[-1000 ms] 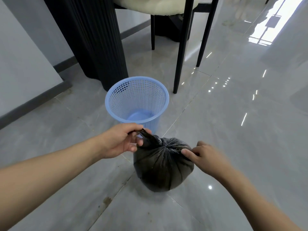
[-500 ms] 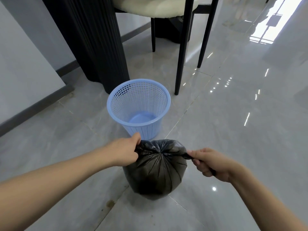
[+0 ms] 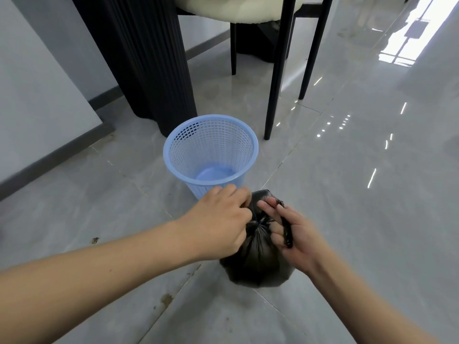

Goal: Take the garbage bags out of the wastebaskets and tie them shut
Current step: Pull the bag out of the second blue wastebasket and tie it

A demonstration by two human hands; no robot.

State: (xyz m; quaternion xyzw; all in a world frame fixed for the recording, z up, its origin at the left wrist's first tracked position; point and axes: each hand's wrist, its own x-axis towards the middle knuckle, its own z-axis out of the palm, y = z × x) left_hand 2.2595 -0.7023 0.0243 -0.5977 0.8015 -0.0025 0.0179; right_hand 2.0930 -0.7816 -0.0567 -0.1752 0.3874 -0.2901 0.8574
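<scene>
Our left hand [image 3: 218, 219] and right hand [image 3: 293, 232] each pinch a tail of the black bag [image 3: 258, 266] on the floor. We should pull both tails tight and even. Behind sits the blue basket [image 3: 211, 175].

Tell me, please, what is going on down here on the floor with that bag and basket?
A person is tying a black garbage bag shut. The bag sits on the tiled floor, out of the blue wastebasket, which stands just behind it with nothing visible inside. The left hand grips the gathered top on one side, and the right hand holds a twisted strip of the plastic on the other. Whether the knot is finished cannot be told.
</scene>
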